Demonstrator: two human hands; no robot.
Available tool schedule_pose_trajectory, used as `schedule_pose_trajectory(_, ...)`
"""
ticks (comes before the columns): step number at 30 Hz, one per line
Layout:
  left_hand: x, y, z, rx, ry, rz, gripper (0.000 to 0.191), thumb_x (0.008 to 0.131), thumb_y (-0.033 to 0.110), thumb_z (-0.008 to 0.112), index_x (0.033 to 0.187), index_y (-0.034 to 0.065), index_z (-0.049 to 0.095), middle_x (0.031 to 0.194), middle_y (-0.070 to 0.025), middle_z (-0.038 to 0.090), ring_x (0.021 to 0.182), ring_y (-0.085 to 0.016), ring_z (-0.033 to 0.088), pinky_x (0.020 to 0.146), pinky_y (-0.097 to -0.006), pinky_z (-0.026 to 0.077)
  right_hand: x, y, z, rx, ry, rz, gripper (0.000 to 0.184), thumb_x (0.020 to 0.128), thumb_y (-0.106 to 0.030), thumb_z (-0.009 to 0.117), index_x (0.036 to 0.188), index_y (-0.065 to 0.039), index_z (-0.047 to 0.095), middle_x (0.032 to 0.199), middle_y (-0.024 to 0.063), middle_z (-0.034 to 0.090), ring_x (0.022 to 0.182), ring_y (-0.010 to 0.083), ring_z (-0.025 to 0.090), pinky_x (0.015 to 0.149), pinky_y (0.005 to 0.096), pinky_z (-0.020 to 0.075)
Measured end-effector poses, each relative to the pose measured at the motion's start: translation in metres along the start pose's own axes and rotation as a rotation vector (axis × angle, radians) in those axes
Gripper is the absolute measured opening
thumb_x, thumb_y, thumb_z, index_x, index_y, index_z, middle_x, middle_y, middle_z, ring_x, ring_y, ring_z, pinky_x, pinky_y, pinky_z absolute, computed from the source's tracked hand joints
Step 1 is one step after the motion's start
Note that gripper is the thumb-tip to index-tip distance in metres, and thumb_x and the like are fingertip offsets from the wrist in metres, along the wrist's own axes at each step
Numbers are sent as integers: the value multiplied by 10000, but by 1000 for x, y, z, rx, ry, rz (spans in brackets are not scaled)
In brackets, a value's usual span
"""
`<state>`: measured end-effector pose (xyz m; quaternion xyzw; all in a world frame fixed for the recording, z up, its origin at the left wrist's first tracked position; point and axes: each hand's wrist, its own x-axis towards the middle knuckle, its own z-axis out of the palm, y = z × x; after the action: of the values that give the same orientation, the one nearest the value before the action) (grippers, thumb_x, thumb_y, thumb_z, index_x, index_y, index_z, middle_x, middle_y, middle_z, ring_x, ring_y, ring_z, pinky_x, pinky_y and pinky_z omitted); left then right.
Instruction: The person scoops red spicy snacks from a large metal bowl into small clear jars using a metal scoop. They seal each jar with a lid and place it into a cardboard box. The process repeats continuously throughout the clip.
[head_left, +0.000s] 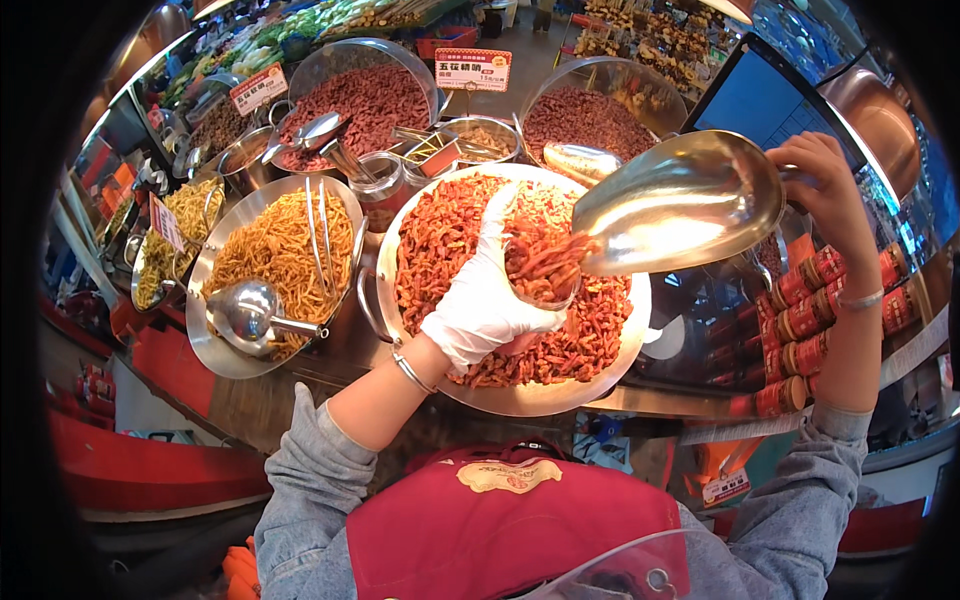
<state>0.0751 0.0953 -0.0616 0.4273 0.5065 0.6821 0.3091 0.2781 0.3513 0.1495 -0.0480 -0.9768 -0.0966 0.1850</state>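
Observation:
My left hand, in a white glove, grips a clear jar above a wide metal pan heaped with reddish-orange dried strips. Similar strips fill much of the jar. My right hand, bare, is closed around the handle of a large shiny metal scoop. The scoop is tilted down to the left, its lip at the jar's mouth. A few strips bridge the lip and the jar. The scoop's outer side faces me and hides most of its inside.
Left stands a pan of yellow shreds with tongs and a round metal scoop. Behind are bins of dark red pieces, a metal bowl and price signs. At right are stacked red jars and a screen.

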Motion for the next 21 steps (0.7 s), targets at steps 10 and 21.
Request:
schedule_pose_trajectory(10,-17,-9,-20,124,36,58,924,551,113,869,1343,71,395,1181,-77,552,1119,-176,537,1010,-313,425,-85,-41,73,483,74,633,217,826,-55,688,1036,-14,651,703,-46,529,656,50,468,578,215,377)
schedule_pose_trajectory(21,-27,-8,-48,380,-198,363,963,633,87,795,1472,65,324,1395,-107,470,1232,-233,503,1070,-331,381,-135,-127,129,808,-23,979,183,896,-196,651,1005,-49,647,650,-66,500,564,18,437,489,193,319)
